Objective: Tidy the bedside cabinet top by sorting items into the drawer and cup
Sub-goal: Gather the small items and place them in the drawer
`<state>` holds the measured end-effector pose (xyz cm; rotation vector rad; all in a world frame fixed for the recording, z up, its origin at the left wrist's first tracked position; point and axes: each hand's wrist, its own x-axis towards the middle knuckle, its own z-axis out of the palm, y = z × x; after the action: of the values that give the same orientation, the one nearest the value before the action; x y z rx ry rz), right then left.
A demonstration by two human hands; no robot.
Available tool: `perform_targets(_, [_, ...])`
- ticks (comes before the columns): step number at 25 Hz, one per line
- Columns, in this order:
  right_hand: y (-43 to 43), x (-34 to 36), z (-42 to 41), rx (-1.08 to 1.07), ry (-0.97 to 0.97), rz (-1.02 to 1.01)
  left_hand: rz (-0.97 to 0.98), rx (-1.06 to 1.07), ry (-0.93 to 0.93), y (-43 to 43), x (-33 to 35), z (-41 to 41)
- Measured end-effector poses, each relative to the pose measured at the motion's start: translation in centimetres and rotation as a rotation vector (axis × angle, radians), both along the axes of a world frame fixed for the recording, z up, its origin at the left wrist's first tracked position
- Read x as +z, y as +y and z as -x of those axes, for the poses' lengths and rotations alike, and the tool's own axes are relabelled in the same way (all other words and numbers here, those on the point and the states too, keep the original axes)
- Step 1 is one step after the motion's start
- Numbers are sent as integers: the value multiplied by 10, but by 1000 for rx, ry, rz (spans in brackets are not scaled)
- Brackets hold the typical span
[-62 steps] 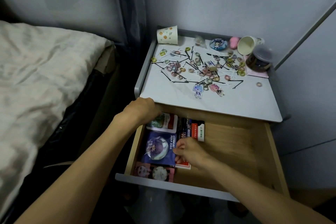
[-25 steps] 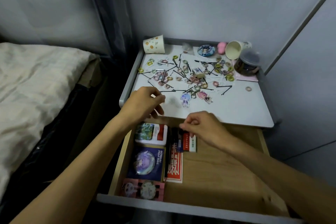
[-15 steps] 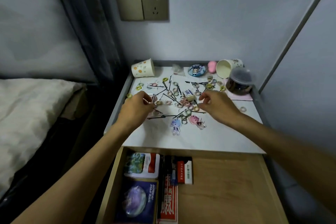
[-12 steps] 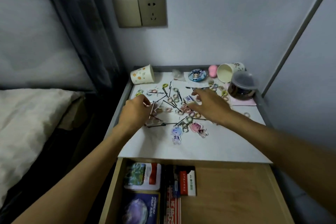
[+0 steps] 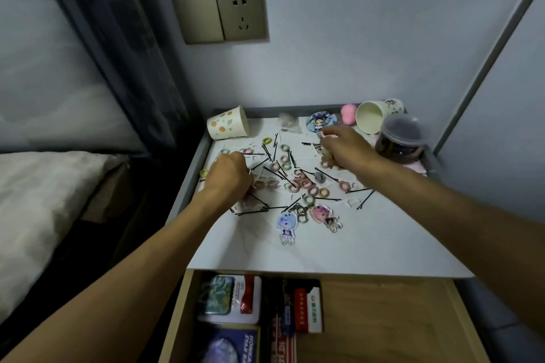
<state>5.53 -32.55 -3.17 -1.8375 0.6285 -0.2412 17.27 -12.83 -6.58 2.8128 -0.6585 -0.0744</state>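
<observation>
- The left hand (image 5: 227, 178) is curled over thin black metal hairpins (image 5: 252, 211); its grip cannot be told.
- The right hand (image 5: 346, 150) is curled among small pastel hair rings (image 5: 305, 184); its grip cannot be told either.

In my open drawer (image 5: 383, 318), the blue packet (image 5: 224, 345) has white letters running along its right edge; I read "HONKA" and "STAR R", and the frame cuts off the rest. The red and white box (image 5: 308, 309) carries Chinese characters too small to read.
</observation>
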Motion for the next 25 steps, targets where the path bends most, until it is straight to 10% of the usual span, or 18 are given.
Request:
perform_targets(5, [-12, 4, 21, -172, -25, -547, 40, 10, 5, -4, 13, 7])
perform_targets(9, [-21, -5, 43, -41, 92, -97, 387, 27, 85, 2, 40, 25])
perform_targets(13, [-27, -13, 64, 60, 327, 761, 723, 78, 312, 27, 61, 54])
perform_targets(25, [-29, -12, 37, 6, 358, 993, 1034, 99, 747, 59, 58, 98])
